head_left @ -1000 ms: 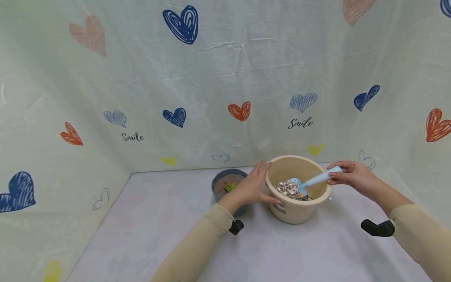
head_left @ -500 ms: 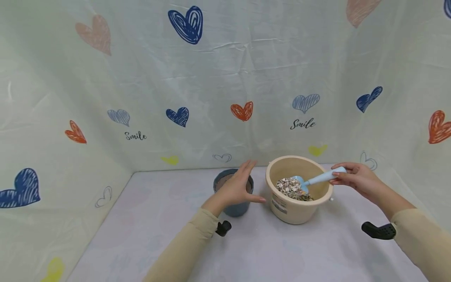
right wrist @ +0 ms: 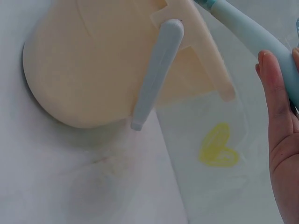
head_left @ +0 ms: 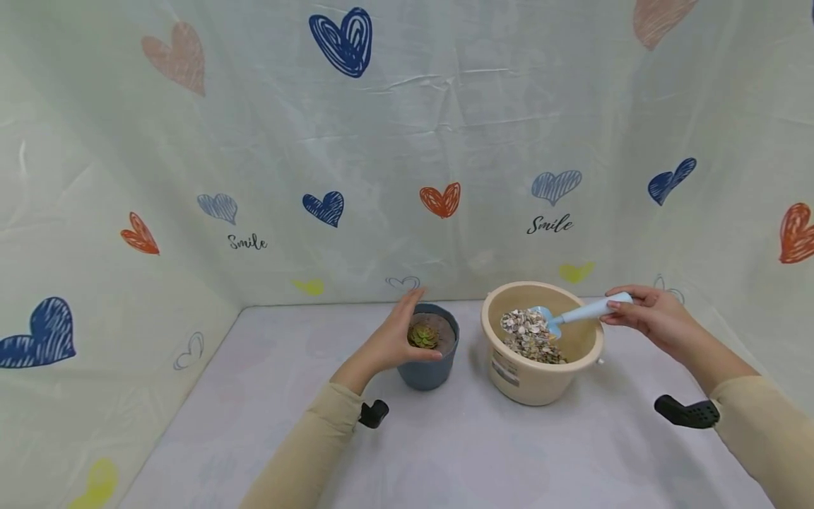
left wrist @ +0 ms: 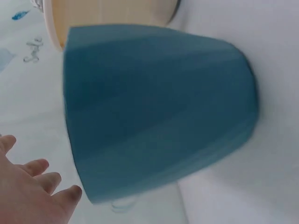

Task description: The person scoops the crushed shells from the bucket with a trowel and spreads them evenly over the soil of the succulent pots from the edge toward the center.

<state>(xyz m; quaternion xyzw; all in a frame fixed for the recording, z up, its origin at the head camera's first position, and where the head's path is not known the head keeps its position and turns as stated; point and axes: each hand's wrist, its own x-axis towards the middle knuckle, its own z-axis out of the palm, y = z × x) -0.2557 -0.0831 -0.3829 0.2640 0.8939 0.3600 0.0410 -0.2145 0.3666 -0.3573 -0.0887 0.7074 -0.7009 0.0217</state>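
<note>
My left hand (head_left: pixel 389 341) is at the left side of a blue-grey flowerpot (head_left: pixel 425 377), fingers spread behind the rim and thumb in front. In the left wrist view its fingertips lie right at the rim of the pot (left wrist: pixel 159 112). Brown soil fills the pot, and a small green succulent (head_left: pixel 422 336) sits in it. My right hand (head_left: pixel 658 319) grips the handle of a light blue trowel (head_left: pixel 588 311). The trowel's blade is inside a cream bucket (head_left: pixel 534 387), in a heap of pebbly grey-white mix (head_left: pixel 531 336). The right wrist view shows fingers (right wrist: pixel 275 88) against the handle.
The pot and bucket stand side by side on a white table (head_left: pixel 483 452), with a narrow gap between them. A pale curtain (head_left: pixel 381 127) with printed hearts hangs close behind. A grey handle piece (right wrist: pixel 159 74) sticks out from the bucket's side.
My left hand has left the bucket's rim and moved left, across the pot to its left side. The right hand has shifted slightly right with the trowel, whose blade lifts the mix a little.
</note>
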